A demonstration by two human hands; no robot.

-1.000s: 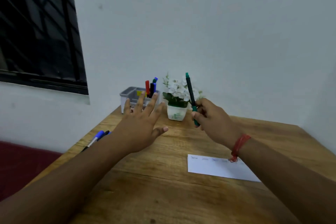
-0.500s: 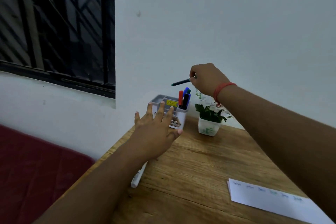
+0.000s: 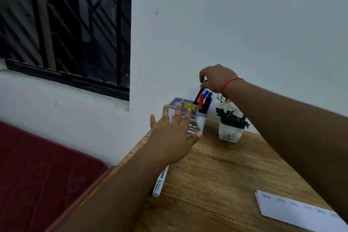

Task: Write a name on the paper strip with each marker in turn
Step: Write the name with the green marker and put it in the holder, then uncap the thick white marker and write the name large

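Observation:
My right hand (image 3: 215, 78) hovers over the grey pen holder (image 3: 202, 119) at the table's back edge, shut on a dark green marker (image 3: 198, 96) whose lower end dips into the holder. Red (image 3: 201, 102), blue (image 3: 205, 93) and black (image 3: 206, 104) markers stand in the same compartment. My left hand (image 3: 174, 133) is spread open just in front of the holder, holding nothing. A white paper strip (image 3: 295, 211) with several small written words lies at the lower right, partly under my right forearm.
A white board marker (image 3: 160, 181) lies on the wooden table (image 3: 216, 184) near its left edge, partly under my left hand. A small potted plant (image 3: 230, 124) stands right of the holder. A red mattress (image 3: 41, 171) lies left of the table, below a barred window.
My right hand has lowered and tipped the green marker from sideways above the holder to nearly upright with its end inside. The view has moved slightly closer; my left hand stays spread.

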